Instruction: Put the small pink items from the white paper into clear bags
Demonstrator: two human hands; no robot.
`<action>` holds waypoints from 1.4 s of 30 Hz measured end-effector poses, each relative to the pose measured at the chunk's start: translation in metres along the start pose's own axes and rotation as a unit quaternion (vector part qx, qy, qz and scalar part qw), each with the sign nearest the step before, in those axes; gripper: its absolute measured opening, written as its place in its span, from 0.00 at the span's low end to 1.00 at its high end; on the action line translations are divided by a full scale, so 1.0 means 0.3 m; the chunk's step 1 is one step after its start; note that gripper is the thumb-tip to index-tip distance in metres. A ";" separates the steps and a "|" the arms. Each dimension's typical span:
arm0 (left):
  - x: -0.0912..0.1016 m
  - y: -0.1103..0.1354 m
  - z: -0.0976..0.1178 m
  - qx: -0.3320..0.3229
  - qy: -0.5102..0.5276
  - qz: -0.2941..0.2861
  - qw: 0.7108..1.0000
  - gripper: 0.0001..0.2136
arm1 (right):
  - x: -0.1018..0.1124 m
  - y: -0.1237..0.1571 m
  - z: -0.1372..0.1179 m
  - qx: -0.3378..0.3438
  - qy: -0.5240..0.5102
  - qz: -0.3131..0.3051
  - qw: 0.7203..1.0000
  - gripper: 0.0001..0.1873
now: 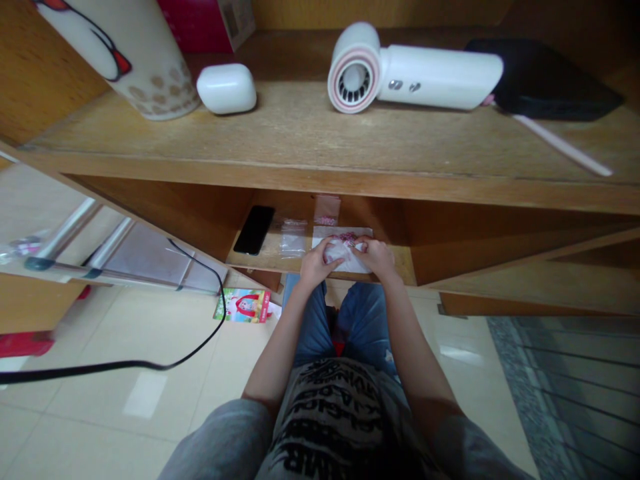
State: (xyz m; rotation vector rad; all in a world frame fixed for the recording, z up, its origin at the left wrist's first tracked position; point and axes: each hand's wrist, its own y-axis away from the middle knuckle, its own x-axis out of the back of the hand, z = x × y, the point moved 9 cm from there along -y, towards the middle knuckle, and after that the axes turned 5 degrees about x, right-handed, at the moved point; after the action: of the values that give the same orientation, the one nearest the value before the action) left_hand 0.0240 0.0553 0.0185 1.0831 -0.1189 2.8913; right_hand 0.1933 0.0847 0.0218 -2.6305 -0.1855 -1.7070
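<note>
On the lower shelf, my left hand [316,264] and my right hand [377,257] are both closed on a small see-through plastic bag [339,251], one at each side. Small pink beads [346,236] show at the bag's far edge; whether they are inside it or behind it I cannot tell. Under the bag lies a sheet of white paper [361,267]. Behind the paper rests another small bag [327,208] with pink pieces in it. To the left of my left hand are flat see-through bags [293,239].
A black phone [255,230] lies at the lower shelf's left. The upper shelf [280,143] juts out above my hands, bearing a cup [150,73], a white case [227,89], a handheld fan [430,77] and a black object [545,80]. A black cable [150,365] hangs at left.
</note>
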 end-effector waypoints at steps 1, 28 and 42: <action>0.001 0.000 0.001 -0.002 0.000 0.001 1.000 0.30 | 0.001 0.000 0.003 -0.001 0.001 0.003 1.000 0.17; 0.001 0.000 0.007 0.001 0.012 -0.011 1.000 0.29 | 0.013 -0.034 -0.061 0.056 0.001 0.018 0.998 0.12; 0.000 -0.003 -0.001 -0.010 0.025 0.000 1.000 0.30 | -0.054 -0.026 -0.041 0.102 -0.252 0.008 0.962 0.16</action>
State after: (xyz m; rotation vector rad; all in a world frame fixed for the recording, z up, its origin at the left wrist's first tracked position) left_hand 0.0239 0.0562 0.0183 1.0065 -0.1443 2.9088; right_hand 0.1749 0.0901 0.0116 -2.8287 -0.3160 -0.9185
